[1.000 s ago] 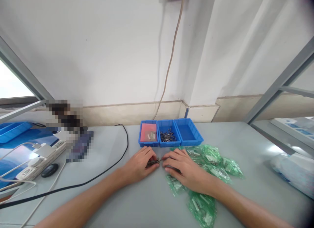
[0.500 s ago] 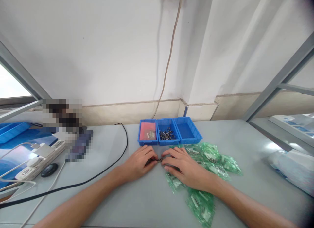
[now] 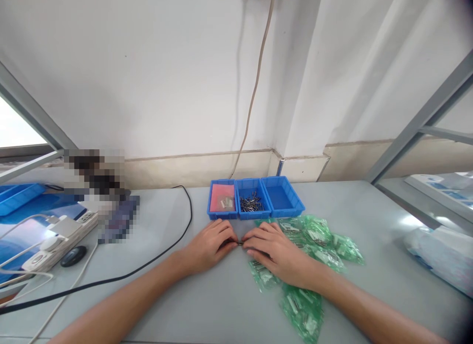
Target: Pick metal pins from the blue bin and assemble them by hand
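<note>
Small dark metal pieces (image 3: 240,243) lie between the fingertips of my two hands, just in front of the blue bins. My left hand (image 3: 213,245) is curled closed round some of them, mostly hidden under its fingers. From the other side, my right hand (image 3: 272,249) reaches in with bent fingers, its fingertips at the same pieces; what they grip is too small to tell. Green plastic bags (image 3: 303,309) with metal parts and white labels lie under and beside my right hand. The middle blue bin (image 3: 254,215) holds many loose metal pins.
The left blue bin (image 3: 223,216) holds a pink sheet and small clear bags; the right blue bin (image 3: 283,198) stands beside the middle one. Further left are a black cable (image 3: 148,265), a mouse (image 3: 73,256) and a power strip (image 3: 48,250). A plastic package (image 3: 439,255) lies far right.
The fingers of my right hand have shifted slightly left, closer to my left fingertips, and less of the metal pieces shows between them. My left hand is nearly unmoved.
</note>
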`<state>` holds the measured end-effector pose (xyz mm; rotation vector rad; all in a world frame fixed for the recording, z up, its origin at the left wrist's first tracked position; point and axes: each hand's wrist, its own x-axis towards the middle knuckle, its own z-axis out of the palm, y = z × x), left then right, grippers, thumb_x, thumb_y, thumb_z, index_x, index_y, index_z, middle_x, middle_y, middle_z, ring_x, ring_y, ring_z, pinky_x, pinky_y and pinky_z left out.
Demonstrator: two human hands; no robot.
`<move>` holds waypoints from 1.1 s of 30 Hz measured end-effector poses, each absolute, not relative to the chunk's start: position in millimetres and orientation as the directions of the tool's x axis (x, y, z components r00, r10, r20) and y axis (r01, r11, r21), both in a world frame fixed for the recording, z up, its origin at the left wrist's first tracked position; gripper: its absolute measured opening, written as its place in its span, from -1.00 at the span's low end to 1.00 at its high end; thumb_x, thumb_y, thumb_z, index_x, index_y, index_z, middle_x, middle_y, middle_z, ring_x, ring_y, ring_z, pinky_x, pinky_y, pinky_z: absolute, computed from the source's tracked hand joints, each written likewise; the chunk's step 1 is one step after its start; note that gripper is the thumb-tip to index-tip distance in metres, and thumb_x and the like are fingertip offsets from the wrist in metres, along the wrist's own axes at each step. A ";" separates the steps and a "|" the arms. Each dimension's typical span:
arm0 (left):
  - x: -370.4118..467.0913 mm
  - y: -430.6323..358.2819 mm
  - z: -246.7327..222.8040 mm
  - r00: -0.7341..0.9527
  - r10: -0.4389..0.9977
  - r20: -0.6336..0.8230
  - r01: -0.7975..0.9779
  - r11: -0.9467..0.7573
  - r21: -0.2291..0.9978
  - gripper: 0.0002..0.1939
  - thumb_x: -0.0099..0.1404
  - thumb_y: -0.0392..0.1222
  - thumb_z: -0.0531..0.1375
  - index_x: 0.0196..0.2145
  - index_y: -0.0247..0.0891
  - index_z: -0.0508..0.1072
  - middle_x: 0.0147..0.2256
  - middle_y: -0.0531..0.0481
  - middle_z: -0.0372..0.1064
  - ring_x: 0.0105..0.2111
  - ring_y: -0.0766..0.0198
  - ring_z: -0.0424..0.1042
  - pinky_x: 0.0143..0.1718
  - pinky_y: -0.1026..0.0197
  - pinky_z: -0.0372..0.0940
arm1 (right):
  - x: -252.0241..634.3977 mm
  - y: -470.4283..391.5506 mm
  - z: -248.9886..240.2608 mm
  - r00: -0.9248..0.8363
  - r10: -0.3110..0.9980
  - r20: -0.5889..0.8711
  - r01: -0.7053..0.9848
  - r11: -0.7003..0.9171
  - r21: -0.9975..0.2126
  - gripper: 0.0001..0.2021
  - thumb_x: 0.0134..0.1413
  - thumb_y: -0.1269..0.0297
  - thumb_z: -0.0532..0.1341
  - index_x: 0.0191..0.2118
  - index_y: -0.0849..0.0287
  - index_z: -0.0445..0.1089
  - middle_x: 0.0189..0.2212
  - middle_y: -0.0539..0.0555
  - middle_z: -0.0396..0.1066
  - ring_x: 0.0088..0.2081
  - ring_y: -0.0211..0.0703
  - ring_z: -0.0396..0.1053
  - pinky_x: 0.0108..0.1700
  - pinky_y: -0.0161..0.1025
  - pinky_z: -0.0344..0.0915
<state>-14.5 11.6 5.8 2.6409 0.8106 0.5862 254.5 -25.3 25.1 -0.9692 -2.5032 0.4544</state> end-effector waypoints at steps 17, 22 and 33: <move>-14.2 12.2 5.0 0.756 0.581 0.300 0.454 -0.797 0.399 -0.89 0.62 -0.21 0.11 -0.09 -0.20 0.43 -0.14 -0.06 0.43 -0.11 0.13 0.38 -0.02 0.08 0.28 | 254.1 -23.0 23.0 -0.656 0.704 0.272 0.581 0.701 -0.413 -0.78 0.56 0.25 0.13 -0.04 0.04 0.55 -0.02 0.07 0.59 -0.03 0.00 0.37 0.05 0.00 0.22; -14.0 12.8 5.2 0.755 0.589 0.290 0.463 -0.791 0.400 -0.90 0.61 -0.22 0.11 -0.11 -0.21 0.42 -0.14 -0.06 0.42 -0.11 0.14 0.38 -0.02 0.08 0.28 | 254.7 -21.2 20.0 -0.655 0.706 0.271 0.605 0.704 -0.372 -0.82 0.54 0.27 0.16 -0.08 0.06 0.53 -0.07 0.06 0.58 -0.06 -0.02 0.37 0.03 -0.02 0.19; -14.0 11.9 6.4 0.756 0.582 0.299 0.452 -0.795 0.404 -0.88 0.61 -0.23 0.10 -0.10 -0.21 0.43 -0.14 -0.07 0.43 -0.12 0.13 0.38 -0.04 0.09 0.29 | 256.9 -18.1 13.2 -0.581 0.770 0.262 0.668 0.636 -0.388 -0.83 0.54 0.40 0.11 -0.15 0.08 0.39 -0.21 0.02 0.51 -0.13 -0.03 0.38 0.03 -0.03 0.16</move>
